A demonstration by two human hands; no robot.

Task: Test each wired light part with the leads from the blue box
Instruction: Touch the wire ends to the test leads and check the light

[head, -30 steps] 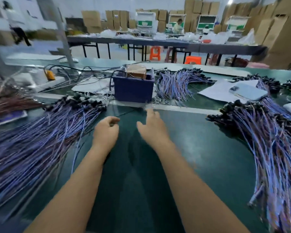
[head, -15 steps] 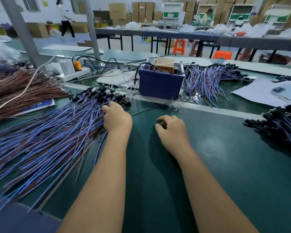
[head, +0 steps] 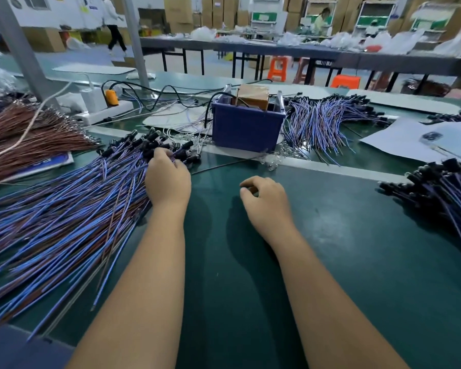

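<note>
Reaching into the left pile (head: 64, 222) of wired light parts, the left hand (head: 168, 179) lies on the black heads at the pile's far right end, fingers curled down among them; whether it actually grips one I cannot tell. That pile fans across the left of the green table (head: 343, 249). Its long axes run from near left to far right, with the black heads pointing far right toward the blue box (head: 246, 129) and the bare blue wire ends pointing near left.

The right hand (head: 264, 201) hovers or rests on the table to the right of the left hand, fingers loosely curled, thumb and forefinger close together, holding nothing visible.

The blue box stands far of both hands, just beyond a pale strip, with a brown block (head: 253, 95) inside it. A thin dark lead (head: 224, 163) lies on the table between the box and the hands.

A second pile (head: 328, 123) lies right of the box, heads pointing far right. A third pile (head: 442, 190) sits at the right edge, heads pointing left. Brown wires (head: 30, 139) lie far left, beside a white power strip (head: 101, 110).
</note>
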